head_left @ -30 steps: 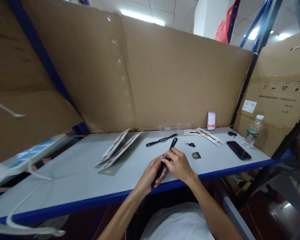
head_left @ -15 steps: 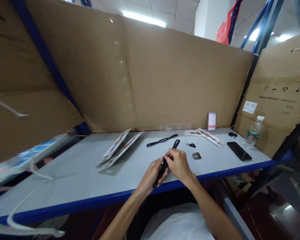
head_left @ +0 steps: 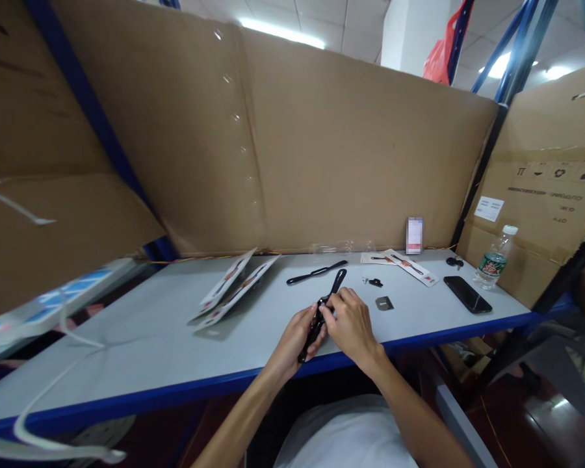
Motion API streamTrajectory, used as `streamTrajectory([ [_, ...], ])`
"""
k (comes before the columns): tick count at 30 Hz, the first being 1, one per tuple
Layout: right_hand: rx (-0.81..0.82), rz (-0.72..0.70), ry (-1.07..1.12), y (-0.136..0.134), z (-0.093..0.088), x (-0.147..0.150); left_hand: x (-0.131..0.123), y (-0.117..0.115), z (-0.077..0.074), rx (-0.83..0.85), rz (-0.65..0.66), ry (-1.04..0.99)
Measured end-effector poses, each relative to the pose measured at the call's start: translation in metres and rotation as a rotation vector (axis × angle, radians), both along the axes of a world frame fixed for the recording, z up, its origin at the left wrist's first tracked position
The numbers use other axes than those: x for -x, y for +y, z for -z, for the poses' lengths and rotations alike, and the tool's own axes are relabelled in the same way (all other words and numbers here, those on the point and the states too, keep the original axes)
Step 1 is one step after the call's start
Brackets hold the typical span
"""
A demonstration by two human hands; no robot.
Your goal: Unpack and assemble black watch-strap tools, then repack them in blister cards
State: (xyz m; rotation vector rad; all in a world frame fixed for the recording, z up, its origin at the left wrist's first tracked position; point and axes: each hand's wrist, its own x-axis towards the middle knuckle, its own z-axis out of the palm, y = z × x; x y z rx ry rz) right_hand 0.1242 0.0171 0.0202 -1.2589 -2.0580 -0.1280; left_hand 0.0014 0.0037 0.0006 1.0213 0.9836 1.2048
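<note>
My left hand (head_left: 299,335) is closed round the lower handle of a black spokeshave (head_left: 339,281), which slants up and away from me over the table's front edge. The fingertips of my right hand (head_left: 348,322) are pinched at its middle; any small part between them is hidden. Beyond my hands lies a second black spokeshave (head_left: 316,273). To the right of the held one are a flat metal blade (head_left: 385,303) with a slot, a small black part (head_left: 376,283) and tiny silvery pieces (head_left: 365,280), probably screws.
Two packaging cards (head_left: 238,292) stand tilted on the left of the table (head_left: 141,331). More cards (head_left: 414,268), a propped phone (head_left: 414,235), keys (head_left: 454,262), a black phone (head_left: 467,294) and a bottle (head_left: 492,260) are to the right. Cardboard (head_left: 351,162) walls the back.
The held spokeshave's far end has tipped slightly left and toward the back. My right fingers have shifted a little at its middle, while the left hand keeps its grip.
</note>
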Motion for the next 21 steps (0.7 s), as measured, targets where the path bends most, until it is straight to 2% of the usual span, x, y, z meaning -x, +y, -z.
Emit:
streamTrajectory([
  [7, 0.025, -0.069, 0.005, 0.004, 0.000, 0.002, 0.000, -0.001, 0.000, 0.024, -0.002, -0.017],
  [14, 0.004, 0.030, 0.003, 0.007, -0.002, -0.008, 0.001, 0.002, 0.003, 0.027, 0.032, -0.042],
  [21, 0.037, -0.072, 0.108, 0.002, 0.000, -0.005, -0.001, 0.004, 0.002, 0.008, 0.019, -0.083],
])
